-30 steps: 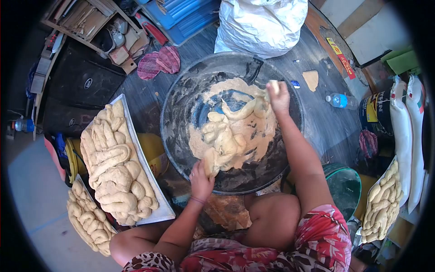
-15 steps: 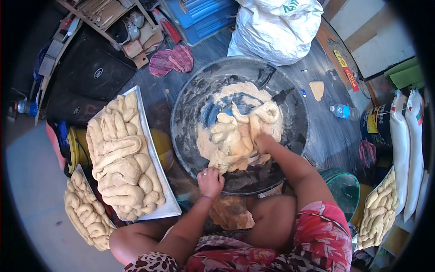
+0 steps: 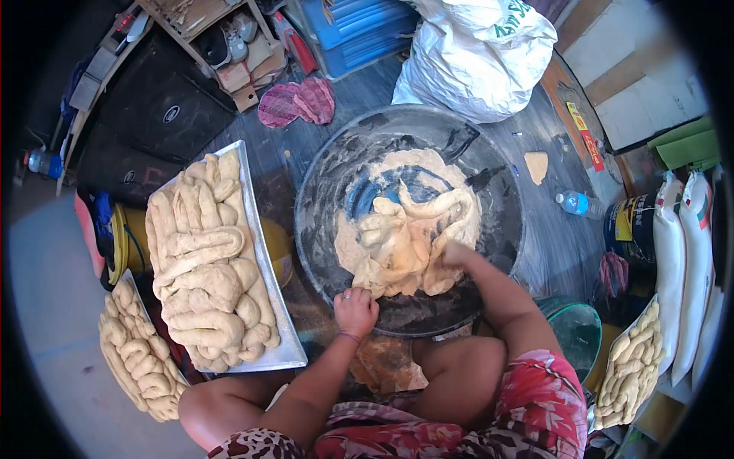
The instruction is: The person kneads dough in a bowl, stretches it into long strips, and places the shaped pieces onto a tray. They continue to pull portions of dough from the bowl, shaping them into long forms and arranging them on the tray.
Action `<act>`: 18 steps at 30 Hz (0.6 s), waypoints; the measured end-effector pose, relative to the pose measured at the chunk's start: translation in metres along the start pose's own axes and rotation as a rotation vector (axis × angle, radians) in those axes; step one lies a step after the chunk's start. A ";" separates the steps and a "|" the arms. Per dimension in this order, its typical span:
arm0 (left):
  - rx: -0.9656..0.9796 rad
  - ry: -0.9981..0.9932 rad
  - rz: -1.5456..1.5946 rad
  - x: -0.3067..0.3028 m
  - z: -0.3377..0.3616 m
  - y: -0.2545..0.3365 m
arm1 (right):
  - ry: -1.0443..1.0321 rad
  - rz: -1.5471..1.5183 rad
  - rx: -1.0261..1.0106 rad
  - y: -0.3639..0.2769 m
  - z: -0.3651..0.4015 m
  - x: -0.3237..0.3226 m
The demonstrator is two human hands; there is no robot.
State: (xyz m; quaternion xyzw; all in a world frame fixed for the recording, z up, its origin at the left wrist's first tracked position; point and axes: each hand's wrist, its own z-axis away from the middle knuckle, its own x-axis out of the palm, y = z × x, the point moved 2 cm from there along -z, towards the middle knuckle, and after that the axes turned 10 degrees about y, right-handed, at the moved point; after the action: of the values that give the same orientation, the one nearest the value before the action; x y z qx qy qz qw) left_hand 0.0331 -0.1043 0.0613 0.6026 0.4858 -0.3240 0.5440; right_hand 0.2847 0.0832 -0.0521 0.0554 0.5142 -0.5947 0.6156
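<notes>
A wide black basin [image 3: 321,264] holds a lump of twisted dough [image 3: 390,245] among scattered brown powder [image 3: 348,241]. My left hand [image 3: 356,312] lies at the basin's near rim, fingers curled over it, touching the dough's near end; what it grips, if anything, is hidden. A ring shows on one finger. My right hand [image 3: 456,257] is blurred and rests against the right side of the dough, its fingers hidden. To the left, a metal tray [image 3: 264,283] bears thick ropes of dough [image 3: 202,268] piled together.
More dough trays [image 3: 141,348] stand at lower left and lower right [image 3: 631,367]. A white sack [image 3: 474,61] is behind the basin, near a pink cloth [image 3: 297,102]. At right are a water bottle [image 3: 579,204], a green bucket [image 3: 573,336] and long white bags [image 3: 669,260].
My right hand has moved slightly right and nearer to me. The dough's right part now hangs as a longer loop toward the near rim. The whole view has shifted a little.
</notes>
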 end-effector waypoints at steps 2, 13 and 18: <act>-0.006 -0.012 -0.005 0.000 -0.001 0.001 | 0.373 -0.134 0.370 -0.037 0.004 -0.074; -0.002 -0.049 -0.006 -0.001 -0.003 0.001 | -0.053 -0.066 0.426 0.015 -0.045 -0.083; 0.015 -0.051 -0.023 0.000 -0.003 0.001 | 0.505 0.197 0.115 0.000 -0.079 -0.112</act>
State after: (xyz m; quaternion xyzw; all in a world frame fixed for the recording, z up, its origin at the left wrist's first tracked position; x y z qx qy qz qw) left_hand 0.0339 -0.1016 0.0627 0.5924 0.4764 -0.3491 0.5479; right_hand 0.2663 0.2125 -0.0098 0.2863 0.6088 -0.5274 0.5188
